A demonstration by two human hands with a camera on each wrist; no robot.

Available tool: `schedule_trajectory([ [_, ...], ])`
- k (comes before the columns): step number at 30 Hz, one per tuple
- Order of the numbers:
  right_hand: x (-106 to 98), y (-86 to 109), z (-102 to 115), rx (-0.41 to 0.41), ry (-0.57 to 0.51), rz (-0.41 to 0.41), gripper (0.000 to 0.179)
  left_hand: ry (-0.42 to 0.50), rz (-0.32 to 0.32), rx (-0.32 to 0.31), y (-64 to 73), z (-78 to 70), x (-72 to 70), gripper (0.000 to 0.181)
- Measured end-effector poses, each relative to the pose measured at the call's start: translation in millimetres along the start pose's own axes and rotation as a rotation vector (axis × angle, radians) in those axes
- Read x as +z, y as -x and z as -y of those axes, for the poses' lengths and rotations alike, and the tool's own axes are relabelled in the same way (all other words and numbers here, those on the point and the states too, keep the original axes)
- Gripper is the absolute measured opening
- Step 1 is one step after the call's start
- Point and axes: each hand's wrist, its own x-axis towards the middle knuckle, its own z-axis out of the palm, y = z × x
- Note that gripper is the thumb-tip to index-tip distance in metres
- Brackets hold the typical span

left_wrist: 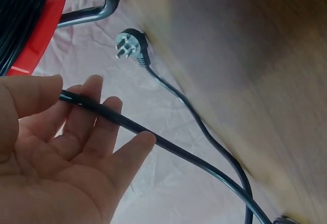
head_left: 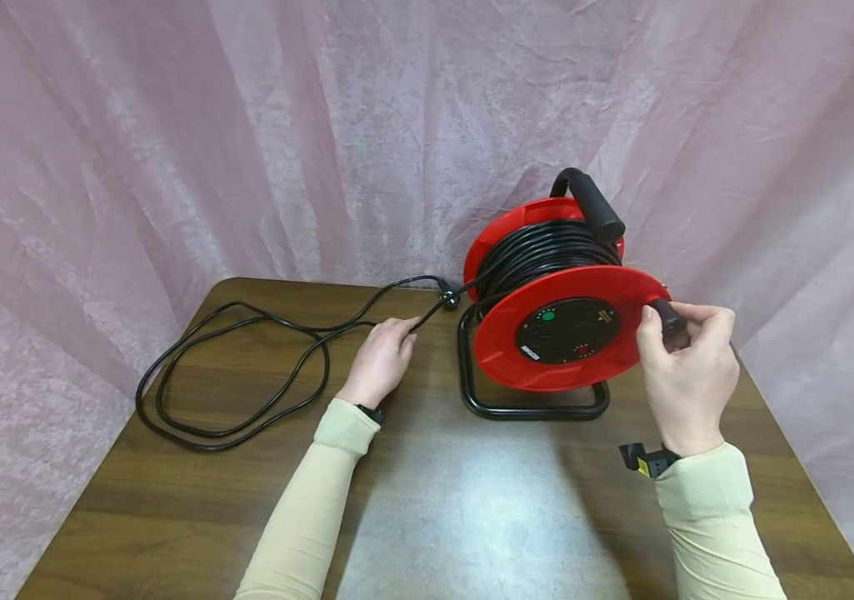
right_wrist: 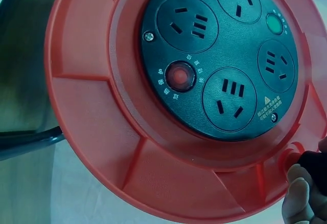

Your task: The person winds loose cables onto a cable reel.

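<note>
A red cable reel (head_left: 501, 350) stands upright on a black tubular frame, with black cable (head_left: 546, 250) wound round its drum. My right hand (head_left: 689, 367) grips the black crank knob (head_left: 668, 317) on the reel's near face, at its right side. Left of the reel, my left hand (head_left: 382, 358) holds the loose power cable (left_wrist: 173, 150) between thumb and curled fingers. That cable runs from the drum through the hand to loops lying on the table. Its plug (left_wrist: 129, 44), with metal pins showing, lies at the table's back edge beside the reel.
The wooden table (head_left: 194, 517) reaches back to a pink curtain (head_left: 367, 150). Loose cable loops (head_left: 205, 446) spread over its left part. A black carrying handle (head_left: 595, 208) rises above the reel. In the right wrist view, the socket panel (right_wrist: 214, 45) has several outlets and a red button (right_wrist: 180, 76).
</note>
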Motion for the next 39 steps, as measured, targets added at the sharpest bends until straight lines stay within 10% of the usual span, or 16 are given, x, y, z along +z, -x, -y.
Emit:
schedule_trajectory([
  [39,7.3,23.3,-28.8,0.082,0.025,-0.040,0.038,0.054,-0.038,0.012,1.2,-8.2,-1.4,0.025],
])
